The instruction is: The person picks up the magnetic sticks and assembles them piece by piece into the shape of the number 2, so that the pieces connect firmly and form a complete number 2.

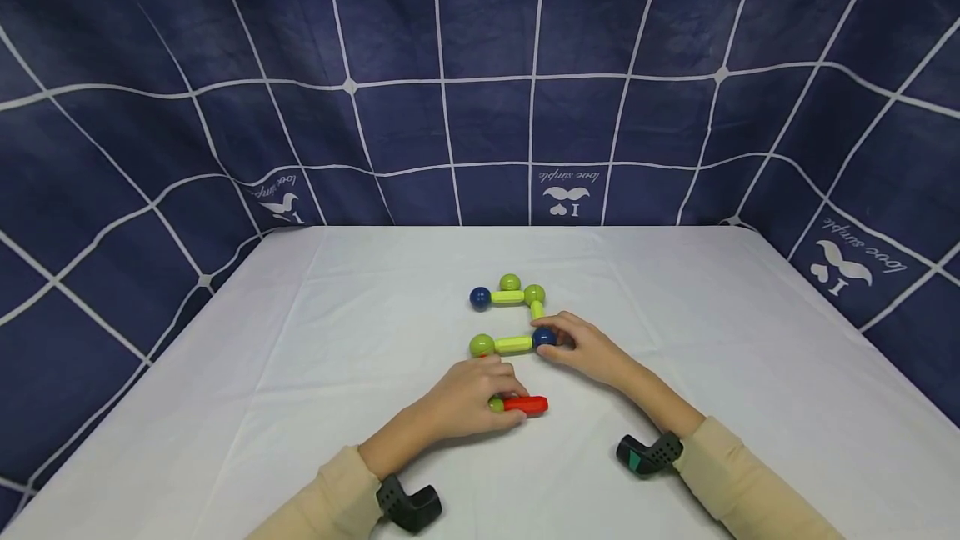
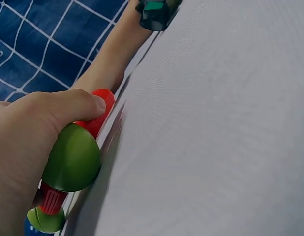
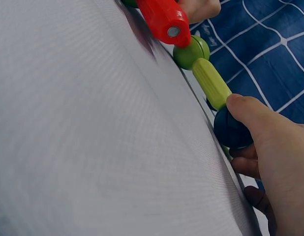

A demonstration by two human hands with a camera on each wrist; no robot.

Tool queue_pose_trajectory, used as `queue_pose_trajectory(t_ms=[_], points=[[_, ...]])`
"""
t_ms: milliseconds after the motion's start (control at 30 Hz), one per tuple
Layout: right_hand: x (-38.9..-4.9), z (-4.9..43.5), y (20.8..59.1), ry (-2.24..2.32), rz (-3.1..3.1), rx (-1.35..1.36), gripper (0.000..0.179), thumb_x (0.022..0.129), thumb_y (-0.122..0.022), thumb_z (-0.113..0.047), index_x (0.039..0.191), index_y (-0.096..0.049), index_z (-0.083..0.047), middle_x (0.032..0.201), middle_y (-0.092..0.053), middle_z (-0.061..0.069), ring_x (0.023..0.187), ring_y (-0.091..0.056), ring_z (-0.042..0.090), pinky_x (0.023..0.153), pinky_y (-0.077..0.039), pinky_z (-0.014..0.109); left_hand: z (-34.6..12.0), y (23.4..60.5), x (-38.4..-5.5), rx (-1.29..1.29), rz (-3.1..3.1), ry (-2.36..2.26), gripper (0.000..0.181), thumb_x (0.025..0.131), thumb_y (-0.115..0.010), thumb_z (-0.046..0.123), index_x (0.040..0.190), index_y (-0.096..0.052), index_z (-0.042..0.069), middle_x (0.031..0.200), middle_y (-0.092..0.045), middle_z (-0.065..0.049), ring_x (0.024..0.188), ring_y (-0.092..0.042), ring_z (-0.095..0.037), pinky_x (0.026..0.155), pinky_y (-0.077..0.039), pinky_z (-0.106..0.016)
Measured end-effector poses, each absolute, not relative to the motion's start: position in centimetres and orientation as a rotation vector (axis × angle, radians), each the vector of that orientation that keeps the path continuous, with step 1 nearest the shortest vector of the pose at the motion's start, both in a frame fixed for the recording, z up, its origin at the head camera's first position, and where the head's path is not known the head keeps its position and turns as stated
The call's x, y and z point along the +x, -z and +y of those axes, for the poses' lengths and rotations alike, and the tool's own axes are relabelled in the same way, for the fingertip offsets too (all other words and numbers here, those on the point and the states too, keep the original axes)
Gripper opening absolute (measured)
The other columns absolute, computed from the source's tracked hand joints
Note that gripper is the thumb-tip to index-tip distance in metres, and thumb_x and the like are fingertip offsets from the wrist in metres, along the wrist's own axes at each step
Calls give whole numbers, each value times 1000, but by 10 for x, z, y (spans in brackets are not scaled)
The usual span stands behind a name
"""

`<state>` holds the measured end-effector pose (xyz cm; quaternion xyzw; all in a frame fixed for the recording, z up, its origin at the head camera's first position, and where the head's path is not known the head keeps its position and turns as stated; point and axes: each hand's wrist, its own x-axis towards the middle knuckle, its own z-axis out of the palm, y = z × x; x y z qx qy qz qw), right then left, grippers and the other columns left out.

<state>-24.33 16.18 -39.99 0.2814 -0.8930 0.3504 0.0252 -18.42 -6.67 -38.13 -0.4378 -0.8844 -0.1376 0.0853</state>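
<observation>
My left hand [image 1: 471, 398] grips a red magnetic rod [image 1: 528, 405], thumb along its side. A large green ball [image 2: 73, 158] joins that rod's inner end, partly covered by my palm. From this ball a second red rod [image 2: 52, 200] runs to another green ball [image 1: 482, 345]. My right hand [image 1: 588, 350] pinches a dark blue ball [image 1: 543, 338] between thumb and fingers. A yellow-green rod [image 1: 513, 345] links the blue ball to the green ball at its left. The right end of the held red rod is bare, with a metal tip showing in the right wrist view.
Beyond the blue ball, a short yellow-green rod [image 1: 537, 311] leads to a green ball [image 1: 535, 295]. Another rod [image 1: 507, 297] goes left from there to a blue ball [image 1: 480, 298]. A further green ball [image 1: 510, 282] sits behind. White cloth [image 1: 360, 315] covers the table; a blue curtain [image 1: 480, 123] stands behind.
</observation>
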Motion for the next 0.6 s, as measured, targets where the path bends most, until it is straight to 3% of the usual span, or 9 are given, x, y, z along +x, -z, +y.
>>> queue_pose_trajectory(t_ms=[367,600], points=[[-246,160,394,-1046,-2782,877,35,90,-54,-37,121,-56,-20,91,-53,-5,75,-45,9,65,-39,22,-67,385,-185,-1329,-2589,442,21,80,-62,42,91,-70,26,74,-53,16,70,-40,1,60,-28,-9],[-263,154,387,-986,-2706,740,30,90,-56,-29,115,-60,-13,82,-54,-2,68,-45,9,59,-39,22,-68,384,-186,-1346,-2553,435,22,79,-63,42,91,-71,25,71,-50,15,69,-40,1,59,-27,-7]])
